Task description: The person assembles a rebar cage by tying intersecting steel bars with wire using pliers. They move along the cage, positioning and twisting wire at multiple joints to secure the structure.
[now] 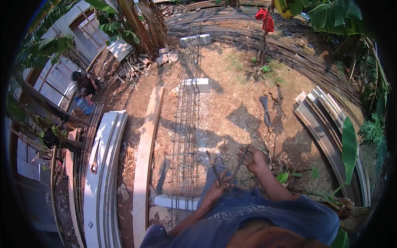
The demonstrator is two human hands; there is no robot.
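In front of my body, my left hand [217,191] is closed around the lower end of a dark metal tool like long-handled pincers [236,170]. Its two arms spread upward in a V from that hand. My right hand [254,160] is at the upper end of the right arm, fingers curled by it; the exact grip is small to see. To the left of my hands lies a long cage of tied rebar [184,136], resting on pale blocks [196,85]. A bundle of dark wire [265,110] lies on the dirt beyond my right hand.
A wooden plank [148,153] and stacked pale boards [103,165] lie left of the cage. More curved-looking boards [322,132] are at right. Long rebar rods [306,58] cross the back. Another person [86,84] crouches at far left. A red cloth [265,21] hangs on a stick.
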